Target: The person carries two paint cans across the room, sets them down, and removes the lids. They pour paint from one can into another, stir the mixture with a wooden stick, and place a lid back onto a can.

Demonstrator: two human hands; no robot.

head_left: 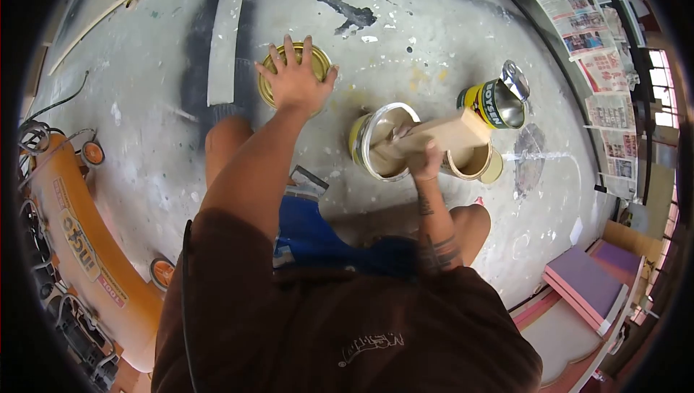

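Note:
My left hand (298, 84) lies with fingers spread on a round gold-coloured can lid (265, 91); whether a can sits beneath it is hidden. In my right hand (426, 162) is a pale wooden block (466, 128), gripped near its lower left end above the containers. Below it, a pail (359, 140) with a whitish rim holds greyish-beige material. A second, smaller container (473, 165) with similar material stands partly behind the block and hand. Just beyond the block, an opened Boysen can (473, 99) leans, its metal lid (515, 79) bent up.
An orange air compressor tank (87, 227) with wheels stands on the left. A flat-bladed tool (311, 180) is near my blue shorts. Newspaper sheets (607, 75) hang along the right, with purple and pink panels (582, 281) below. The grey floor (448, 39) has paint stains.

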